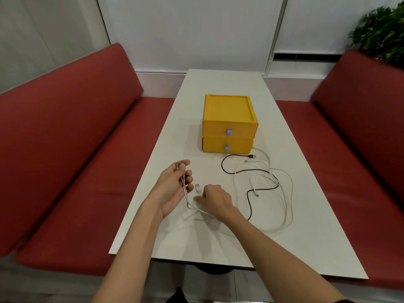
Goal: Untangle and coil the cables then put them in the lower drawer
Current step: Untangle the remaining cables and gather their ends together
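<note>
A yellow two-drawer box [229,123] stands mid-table; its lower drawer [227,148] with a blue pull is closed. My left hand [175,189] holds one end of a white cable [185,189], palm up. My right hand [215,201] pinches the same cable near its USB plug [197,188]. To the right, a black cable [249,200] and long white cable loops [288,193] lie tangled on the table.
The white table [196,241] is narrow, with red bench seats [76,171] on both sides. A green plant [384,31] stands at the far right. White blinds cover the window behind.
</note>
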A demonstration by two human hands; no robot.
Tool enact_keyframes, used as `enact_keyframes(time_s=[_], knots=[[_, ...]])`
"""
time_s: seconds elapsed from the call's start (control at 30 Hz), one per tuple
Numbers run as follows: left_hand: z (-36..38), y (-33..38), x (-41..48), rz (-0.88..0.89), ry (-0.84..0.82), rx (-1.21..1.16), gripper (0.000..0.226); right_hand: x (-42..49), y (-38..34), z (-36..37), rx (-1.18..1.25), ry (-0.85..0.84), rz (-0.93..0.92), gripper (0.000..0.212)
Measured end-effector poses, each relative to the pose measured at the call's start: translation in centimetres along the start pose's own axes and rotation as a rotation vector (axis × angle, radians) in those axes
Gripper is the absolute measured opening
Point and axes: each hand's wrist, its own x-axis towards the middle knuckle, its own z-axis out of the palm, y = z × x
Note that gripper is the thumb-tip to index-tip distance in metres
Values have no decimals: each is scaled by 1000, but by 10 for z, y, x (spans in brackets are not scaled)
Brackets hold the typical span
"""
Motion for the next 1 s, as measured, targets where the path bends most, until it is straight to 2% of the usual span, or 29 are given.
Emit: enact_keyframes(time_s=[0.03, 0.13, 0.27, 0.4, 0.5, 0.73, 1.0], knots=[[0, 0, -1, -6, 5, -3, 19, 0, -2, 2, -4, -24, 10, 38], [-1, 0, -2, -27, 19, 7, 22, 1, -5, 1, 46, -60, 58, 22], [-5, 2, -2, -23, 48, 9, 21, 5, 1, -8, 285, -29, 99, 25], [-5, 2, 3, 8, 89, 43, 21, -3, -2, -34, 643, 90, -27, 14], [-1, 0, 7, 28, 106, 85, 20, -13, -8, -54, 788, 126, -133, 11], [13, -7, 11, 103, 107, -86, 24, -37, -9, -70, 768, 124, -213, 11], [22, -15, 13, 187, 144, 145, 26, -52, -7, -75, 670, 167, -212, 12]])
